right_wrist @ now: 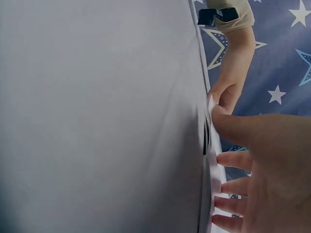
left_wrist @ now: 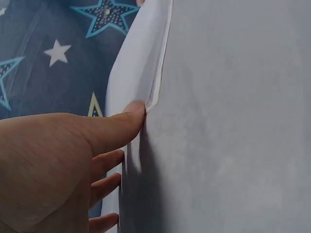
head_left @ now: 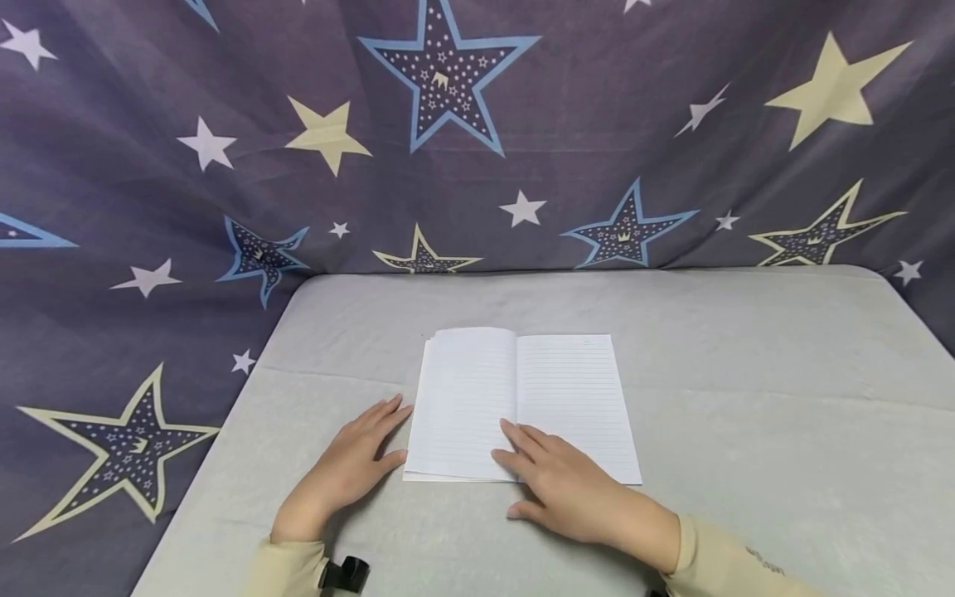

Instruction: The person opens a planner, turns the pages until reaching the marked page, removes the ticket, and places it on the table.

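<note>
An open notebook (head_left: 462, 390) with lined white pages lies on the grey-covered table, its fold running away from me. Beside its left edge, my left hand (head_left: 345, 466) rests with fingers spread and the thumb right at the lower left page edge. In the left wrist view that thumb (left_wrist: 124, 126) meets the notebook's corner. My right hand (head_left: 574, 489) lies palm down over the lower part of the fold. Its fingers reach onto the left page, fairly straight, and its thumb sits below the bottom edge. The right wrist view shows the page edges (right_wrist: 210, 131) edge-on near that thumb.
Grey cloth covers the table (head_left: 768, 448). A dark curtain (head_left: 582, 99) with printed stars hangs along the back and left sides. Beige sleeves (head_left: 287, 564) and a black wrist strap (head_left: 346, 572) show at the front.
</note>
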A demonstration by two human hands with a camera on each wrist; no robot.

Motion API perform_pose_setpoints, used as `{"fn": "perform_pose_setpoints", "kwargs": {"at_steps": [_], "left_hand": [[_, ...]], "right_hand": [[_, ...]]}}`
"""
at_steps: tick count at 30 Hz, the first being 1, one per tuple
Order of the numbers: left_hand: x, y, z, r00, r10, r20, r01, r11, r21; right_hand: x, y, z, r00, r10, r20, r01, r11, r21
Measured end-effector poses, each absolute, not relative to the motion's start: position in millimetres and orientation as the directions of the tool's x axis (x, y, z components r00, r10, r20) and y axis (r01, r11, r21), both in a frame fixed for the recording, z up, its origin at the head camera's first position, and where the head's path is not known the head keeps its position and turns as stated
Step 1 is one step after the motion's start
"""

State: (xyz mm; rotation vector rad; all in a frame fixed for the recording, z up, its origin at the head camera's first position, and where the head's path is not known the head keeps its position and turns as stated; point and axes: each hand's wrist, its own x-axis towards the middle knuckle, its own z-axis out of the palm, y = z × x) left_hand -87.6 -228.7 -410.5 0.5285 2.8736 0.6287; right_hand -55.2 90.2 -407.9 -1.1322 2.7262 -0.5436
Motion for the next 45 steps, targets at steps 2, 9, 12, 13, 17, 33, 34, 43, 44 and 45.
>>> {"fn": "perform_pose_setpoints", "kwargs": {"at_steps": [2,9,12,13,17,33,34,43,44,45], "left_hand": [[-88,-232,-410,-0.931,0.358,-0.063,0.297,0.850,0.434],[-87,-221,-408,-0.937,0.349,-0.035,0.302,0.853,0.425],[-86,-209,-408,-0.922,0.384,-0.039,0.331,0.838,0.433],[-85,-205,-408,-0.917,0.397,-0.046,0.339,0.834,0.436],[-85,-194,-409,-0.899,0.431,-0.075,0.359,0.825,0.437],[-87,-194,-411,-0.878,0.475,-0.052,0.404,0.796,0.451],[-87,-194,-411,-0.879,0.474,-0.054,0.402,0.796,0.452],[-87,-194,-411,-0.877,0.476,-0.060,0.400,0.794,0.459],[-87,-194,-411,-0.877,0.477,-0.060,0.400,0.793,0.460],[-87,-194,-412,-0.876,0.478,-0.061,0.400,0.792,0.461]], "right_hand": [[-55,90,-410,-0.697,-0.717,-0.001,-0.671,0.653,-0.351],[-54,90,-413,-0.682,-0.731,-0.006,-0.692,0.648,-0.318],[-54,89,-413,-0.680,-0.733,-0.011,-0.692,0.647,-0.319],[-54,89,-413,-0.679,-0.734,-0.012,-0.692,0.645,-0.322],[-57,93,-410,-0.673,-0.740,-0.003,-0.686,0.625,-0.372],[-80,179,-409,-0.794,-0.601,0.089,-0.572,0.690,-0.444],[-80,184,-409,-0.805,-0.589,0.071,-0.553,0.703,-0.447],[-86,213,-411,-0.796,-0.605,0.028,-0.537,0.685,-0.493],[-87,214,-411,-0.792,-0.609,0.033,-0.542,0.679,-0.495],[-87,215,-412,-0.789,-0.613,0.041,-0.549,0.674,-0.494]]}}
